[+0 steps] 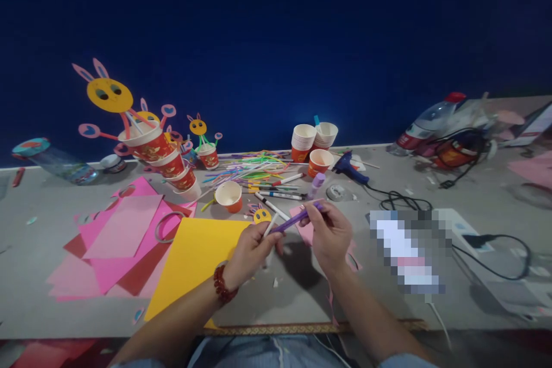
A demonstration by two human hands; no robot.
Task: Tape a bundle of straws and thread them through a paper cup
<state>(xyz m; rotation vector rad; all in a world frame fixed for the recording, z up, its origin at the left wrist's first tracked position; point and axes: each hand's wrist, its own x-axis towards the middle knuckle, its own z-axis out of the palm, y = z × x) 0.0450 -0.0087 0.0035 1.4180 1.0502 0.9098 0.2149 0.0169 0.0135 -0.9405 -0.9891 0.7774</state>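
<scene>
My left hand, with a red bead bracelet on its wrist, pinches a white straw-like stick and one end of a purple straw. My right hand has its fingers closed on the other end of the purple straw. Whether the white and purple pieces are joined is hidden by my left fingers. Just beyond them lies a small yellow rabbit face cut from paper. Yellow paper reaches under my left forearm, and pink paper lies partly behind my right hand.
Stacked red paper cups carry a rabbit figure at left. Pink sheets and a tape roll lie nearby. Behind my hands are loose straws, markers, a paper cup, a glue stick and a corded glue gun.
</scene>
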